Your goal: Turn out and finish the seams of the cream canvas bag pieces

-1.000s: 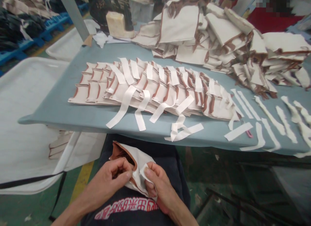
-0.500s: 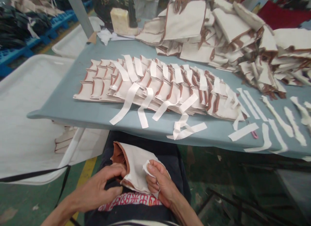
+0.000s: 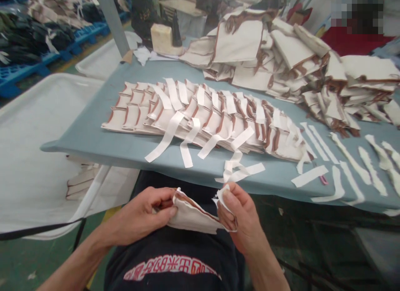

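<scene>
A white fabric piece with brown edging [image 3: 193, 217] is held over my lap, its brown edge facing up. My left hand [image 3: 142, 214] pinches its left corner between thumb and fingers. My right hand [image 3: 243, 214] is closed at the other end, with a small white fabric strip [image 3: 224, 198] gripped under the thumb. Whether the right fingers also grip the piece's end is hard to tell. Just beyond the hands, loose white strips [image 3: 233, 170] lie at the table's front edge.
On the blue-covered table [image 3: 84, 116] lie overlapping rows of brown-edged white pieces [image 3: 215, 124] with strips on them. A large heap of similar pieces [image 3: 239, 41] stands behind. More white strips [image 3: 353, 180] lie at right. A white bin [image 3: 34, 111] stands left, beside a metal post [image 3: 114, 22].
The fabric piece has turned from its open brown side facing left to its edge facing up. My left hand has left its opening and pinches a corner; my right hand has moved up and right.
</scene>
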Motion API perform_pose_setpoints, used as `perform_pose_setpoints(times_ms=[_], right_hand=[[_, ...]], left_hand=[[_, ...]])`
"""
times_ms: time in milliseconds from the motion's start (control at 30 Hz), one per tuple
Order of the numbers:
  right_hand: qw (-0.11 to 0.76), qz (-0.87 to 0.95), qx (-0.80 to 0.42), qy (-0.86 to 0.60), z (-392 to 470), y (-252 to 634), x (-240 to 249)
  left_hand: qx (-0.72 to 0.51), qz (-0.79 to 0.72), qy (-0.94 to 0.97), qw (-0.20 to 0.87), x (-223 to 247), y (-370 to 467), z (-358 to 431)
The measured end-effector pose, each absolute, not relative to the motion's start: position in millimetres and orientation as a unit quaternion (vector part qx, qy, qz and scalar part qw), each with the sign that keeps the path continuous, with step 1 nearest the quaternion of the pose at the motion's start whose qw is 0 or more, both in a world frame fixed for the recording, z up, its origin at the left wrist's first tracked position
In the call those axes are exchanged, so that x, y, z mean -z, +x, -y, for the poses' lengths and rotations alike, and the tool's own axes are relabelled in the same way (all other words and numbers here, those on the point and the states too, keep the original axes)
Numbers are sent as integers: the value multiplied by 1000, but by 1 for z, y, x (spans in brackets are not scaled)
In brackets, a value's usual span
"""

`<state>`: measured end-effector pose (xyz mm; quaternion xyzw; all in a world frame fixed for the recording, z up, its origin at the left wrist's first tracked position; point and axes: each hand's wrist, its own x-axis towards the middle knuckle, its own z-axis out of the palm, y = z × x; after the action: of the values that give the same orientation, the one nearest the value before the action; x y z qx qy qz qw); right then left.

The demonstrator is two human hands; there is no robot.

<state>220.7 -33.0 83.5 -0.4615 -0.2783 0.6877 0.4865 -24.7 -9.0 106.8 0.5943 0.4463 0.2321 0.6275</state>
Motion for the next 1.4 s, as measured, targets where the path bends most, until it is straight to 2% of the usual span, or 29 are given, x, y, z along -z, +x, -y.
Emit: perform_pose_setpoints(times_ms=[133,267,500,767,1100,1267,1400], right_hand=[[505,356,-641,-455,24,227,-111],[506,387,-618,-461,17,226,-127],[478,447,-572,-494,12,219,-147],[358,548,-528,-542,17,193,-168],[309,579,-489,-574,13,188,-164],[284,614,-441,-590,10,187,-162],[264,614,-449,-593,8,188,-161]], left_hand=[[-286,-404,509,705,-123,-19,0],[-319,-404,461,723,-126,-21,-2],[-330,-405,502,689,-134,-20,0],[-295,-452,647,538,-134,-14,4],[-268,-446,602,606,-136,-11,6],[-254,-459,605,599,-135,-10,7],[-273,-456,610,588,-136,-9,4]])
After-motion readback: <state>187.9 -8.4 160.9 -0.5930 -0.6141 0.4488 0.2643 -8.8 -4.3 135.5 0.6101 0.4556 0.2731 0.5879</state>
